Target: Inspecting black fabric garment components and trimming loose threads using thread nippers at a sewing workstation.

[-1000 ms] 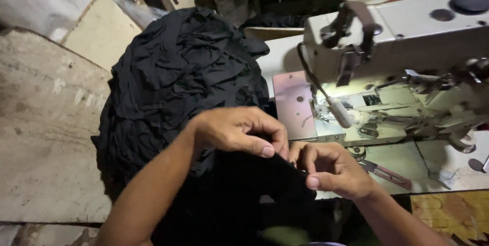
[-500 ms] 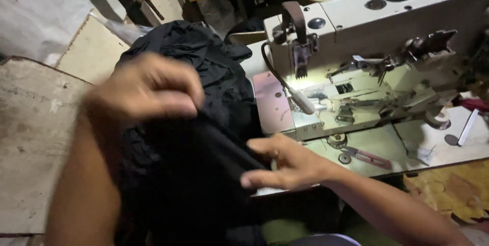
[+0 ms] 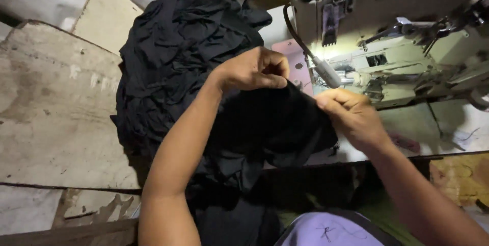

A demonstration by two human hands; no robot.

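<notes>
Both the left hand (image 3: 253, 70) and right hand (image 3: 351, 116) pinch a black fabric piece (image 3: 277, 123), whose edges merge indistinguishably into the dark fabric heap (image 3: 173, 57) behind.

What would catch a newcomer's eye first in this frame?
The big heap of black cloth piled at centre left, and the two hands pinching one black piece in front of it: the left hand at its top edge, the right hand at its right edge. Behind them, at upper right, stands a pale sewing machine with a small lit lamp.
</notes>
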